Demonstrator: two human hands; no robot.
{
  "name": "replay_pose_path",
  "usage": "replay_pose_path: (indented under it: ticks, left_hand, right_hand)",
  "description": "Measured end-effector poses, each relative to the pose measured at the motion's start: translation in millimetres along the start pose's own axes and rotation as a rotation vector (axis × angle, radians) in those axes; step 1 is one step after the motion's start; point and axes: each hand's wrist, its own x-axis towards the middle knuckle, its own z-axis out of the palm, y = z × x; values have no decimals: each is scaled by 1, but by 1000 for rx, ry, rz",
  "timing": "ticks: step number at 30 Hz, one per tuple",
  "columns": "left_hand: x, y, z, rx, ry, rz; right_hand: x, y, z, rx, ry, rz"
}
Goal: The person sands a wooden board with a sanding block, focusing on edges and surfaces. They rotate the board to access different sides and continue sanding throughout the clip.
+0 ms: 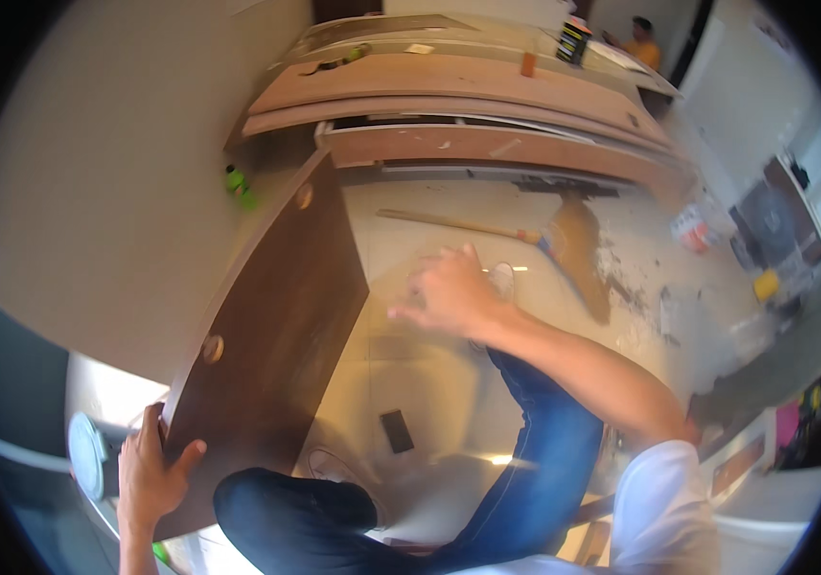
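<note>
A dark brown wooden panel (pixel 274 309), probably a cabinet door, stands on edge to my left. Two round hinge-cup holes, an upper hole (pixel 304 195) and a lower hole (pixel 214 349), lie along its long edge. My left hand (pixel 155 467) grips that edge near its close end, thumb on the brown face and fingers behind it, partly hidden. In front of me, my right hand (pixel 453 287) is raised over the tiled floor, apart from the panel. Its fingers are loosely bent, the thumb held away, with nothing seen in it; motion blurs it slightly.
A broom (pixel 575 248) lies on the floor beside scattered debris (pixel 629 295). A dark flat rectangular object (pixel 397 431) lies between my feet. Stacked boards (pixel 439 79) bear a black can (pixel 573 41). A green bottle (pixel 238 183) is by the wall. A person (pixel 644 54) is far back.
</note>
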Motion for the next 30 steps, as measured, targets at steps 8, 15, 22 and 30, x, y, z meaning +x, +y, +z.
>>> replay_pose_path:
  ticks: [8,15,22,30]
  left_hand:
    - [20,11,-16,-120,-52,-133]
    - [51,29,-24,-13,-67,-104]
    - [96,53,-25,161,154,-20]
    - [216,24,-12,-163,-164,-280]
  right_hand:
    - [-61,-36,-10,-5,-395,-55]
    - [-67,-7,-3,44,-363,58]
    - [-53,14,25,296,-7,-129]
    - [-46,3,-12,473,-188,-43]
